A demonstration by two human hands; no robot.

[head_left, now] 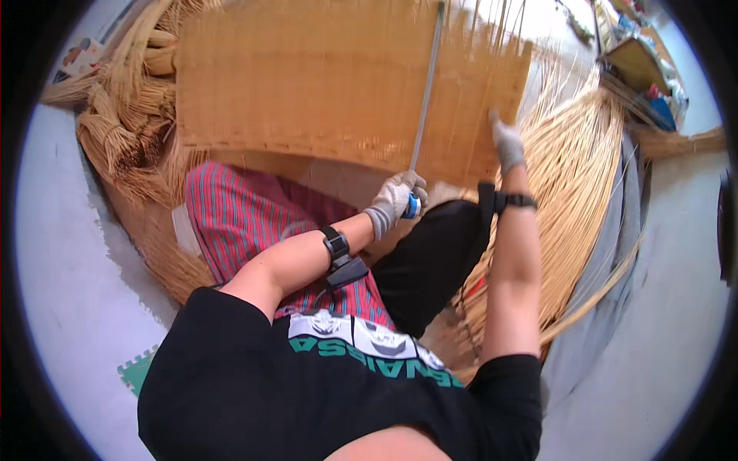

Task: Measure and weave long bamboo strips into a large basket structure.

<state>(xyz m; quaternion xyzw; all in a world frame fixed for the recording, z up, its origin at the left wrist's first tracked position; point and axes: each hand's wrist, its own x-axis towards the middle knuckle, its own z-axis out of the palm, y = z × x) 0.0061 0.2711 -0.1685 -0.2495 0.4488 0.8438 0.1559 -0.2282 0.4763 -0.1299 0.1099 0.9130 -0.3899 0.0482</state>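
A woven tan mat [307,84] of thin strands lies spread in front of me, with loose strand ends along its far right side. My left hand [398,198], in a pale work glove, is closed around a blue tape measure [413,205] at the mat's near edge. From it the grey measuring blade [427,100] runs up across the mat to its far side. Over the mat's right edge is my right hand [507,144], also gloved. Motion blurs its fingers, so their grip cannot be made out.
Long loose straw-coloured strands [576,192] fan out at the right, on a grey cloth [626,192]. Tied bundles of strands [127,123] are heaped at the left. Assorted items [649,65] stand at the far right. A green foam tile [137,370] lies at the lower left.
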